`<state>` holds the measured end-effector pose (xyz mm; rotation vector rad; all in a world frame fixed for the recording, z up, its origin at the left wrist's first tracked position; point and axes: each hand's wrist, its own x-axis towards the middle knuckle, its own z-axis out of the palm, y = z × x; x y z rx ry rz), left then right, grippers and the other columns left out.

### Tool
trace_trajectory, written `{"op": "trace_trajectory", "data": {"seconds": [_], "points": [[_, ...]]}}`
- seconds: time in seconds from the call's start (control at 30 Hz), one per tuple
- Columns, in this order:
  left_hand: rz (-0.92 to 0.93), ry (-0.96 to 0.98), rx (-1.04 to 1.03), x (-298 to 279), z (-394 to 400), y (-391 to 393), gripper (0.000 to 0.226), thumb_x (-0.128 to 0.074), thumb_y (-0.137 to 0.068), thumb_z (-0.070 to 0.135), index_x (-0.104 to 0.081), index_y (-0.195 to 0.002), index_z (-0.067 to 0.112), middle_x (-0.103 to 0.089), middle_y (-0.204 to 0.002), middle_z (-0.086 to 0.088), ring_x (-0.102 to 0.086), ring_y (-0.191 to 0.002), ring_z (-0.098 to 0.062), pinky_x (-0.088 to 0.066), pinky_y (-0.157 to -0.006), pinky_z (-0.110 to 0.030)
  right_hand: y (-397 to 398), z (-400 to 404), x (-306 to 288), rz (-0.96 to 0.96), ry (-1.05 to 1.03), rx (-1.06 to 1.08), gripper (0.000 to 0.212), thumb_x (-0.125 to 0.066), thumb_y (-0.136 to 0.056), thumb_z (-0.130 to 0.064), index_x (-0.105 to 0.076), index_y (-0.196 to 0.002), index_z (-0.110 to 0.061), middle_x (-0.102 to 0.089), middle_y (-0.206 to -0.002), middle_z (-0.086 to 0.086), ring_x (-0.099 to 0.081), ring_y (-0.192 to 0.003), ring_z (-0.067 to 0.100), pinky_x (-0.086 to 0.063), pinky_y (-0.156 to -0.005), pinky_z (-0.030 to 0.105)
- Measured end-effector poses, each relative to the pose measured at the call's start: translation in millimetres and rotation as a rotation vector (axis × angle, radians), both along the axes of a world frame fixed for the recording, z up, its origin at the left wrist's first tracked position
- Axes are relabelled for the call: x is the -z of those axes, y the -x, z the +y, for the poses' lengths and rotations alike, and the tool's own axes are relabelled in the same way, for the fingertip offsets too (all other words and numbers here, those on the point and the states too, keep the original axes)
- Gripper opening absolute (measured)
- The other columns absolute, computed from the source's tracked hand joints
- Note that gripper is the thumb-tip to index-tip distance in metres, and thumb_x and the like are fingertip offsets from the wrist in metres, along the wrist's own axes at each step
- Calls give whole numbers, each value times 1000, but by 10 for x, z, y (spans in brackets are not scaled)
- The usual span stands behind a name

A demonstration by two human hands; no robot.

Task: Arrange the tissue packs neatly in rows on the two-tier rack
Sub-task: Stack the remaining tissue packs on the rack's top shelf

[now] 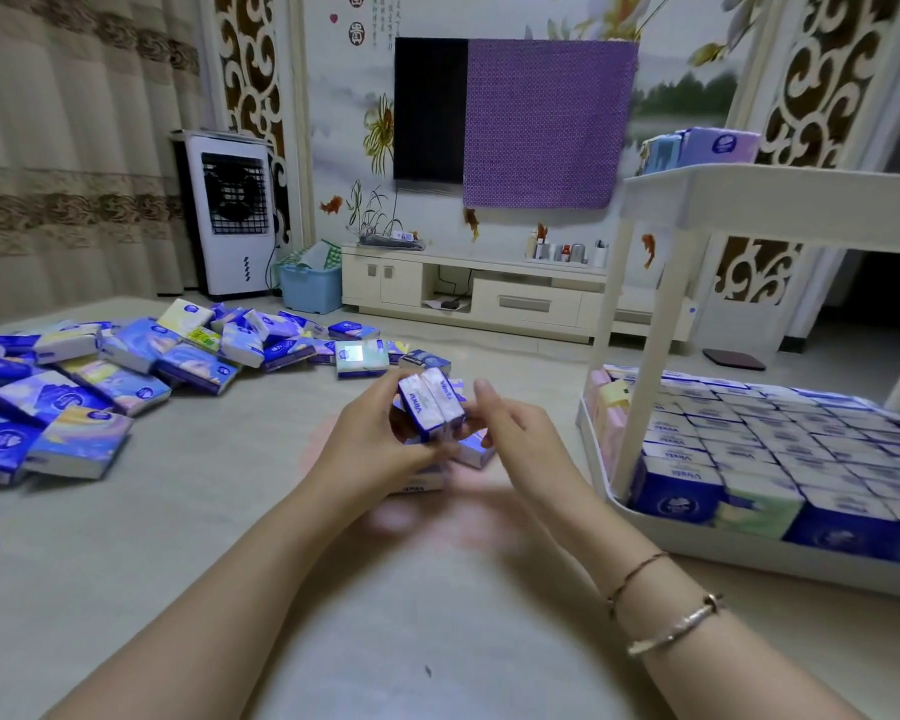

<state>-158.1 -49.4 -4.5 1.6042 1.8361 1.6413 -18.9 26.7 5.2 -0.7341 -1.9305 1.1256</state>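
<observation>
Head view, landmark: the white plastic two-tier rack (661, 324) stands on the floor at the right; all places below are told from it.

Left hand: the left hand (372, 441) is to the left of the rack, above the floor, with fingers curled around two small blue-and-white tissue packs (431, 407) held side by side on edge.

Right hand: the right hand (507, 431) is between the held packs and the rack; its fingertips touch the right side of the packs. If it really pinches them, I cannot tell.

Lower tier: already filled with tidy rows of standing packs (780, 444).

Upper tier: only a few purple and blue packs (707, 145) show at its far edge; the rest of its surface is hidden.

Loose heap: many blue and pastel tissue packs (126, 366) lie on the floor well to the left of the rack, and some lie under the hands.

Risk, slipping: the wrappers look smooth, so I think one held pack may slide out if the squeeze is uneven.

Risk, rows: pushing new packs into the full lower tier could probably tip the neighbours.

Risk, post: the rack's front post (640, 356) stands in the way, and a hand may knock it.
</observation>
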Motion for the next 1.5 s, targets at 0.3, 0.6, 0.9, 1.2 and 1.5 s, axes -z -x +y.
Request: {"op": "trace_trajectory", "data": {"seconds": [0.3,0.6,0.9,1.2,1.5], "points": [[-117,-19,-59,-32,53,84,42,-83,-69,29,-64,-107,25,-70,-95,13,-63,-90,-6,-49,-77,-20,85,367,309,-491,-141,271,69,-58,-86,-38,-30,-146,-17,-43,-142,6,-31,-136,24,-30,-108,33],[-191,-37,-73,44,49,70,36,-81,-73,22,-62,-104,20,-71,-98,11,-65,-93,-2,-52,-81,-23,153,281,0,-440,136,279,41,-70,-77,-10,-52,-114,-12,-33,-103,4,-50,-90,19,-48,-71,15],[-119,-28,66,-326,-188,-344,32,-78,-75,15,-58,-101,14,-68,-98,-1,-65,-88,-12,-51,-73,-22,-287,-239,-819,-199,159,152,11,-56,-64,-15,-65,-58,-12,-65,-65,14,-59,-65,19,-42,-103,53],[-6,-168,143,-1354,-536,-903,40,-79,-75,17,-56,-108,20,-68,-99,-2,-65,-94,-24,-54,-80,-42,-760,-701,-1624,-87,-31,-71,32,-69,-73,-42,-63,-79,-11,-66,-65,15,-50,-64,26,-39,-63,37],[137,-218,276,-2092,-407,-1480,60,-85,-65,25,-55,-116,21,-67,-108,3,-67,-96,-12,-58,-80,-36,-1387,-635,-2321,-52,-242,221,40,-75,-75,-23,-50,-105,-13,-62,-100,7,-64,-87,18,-53,-64,28]]}}
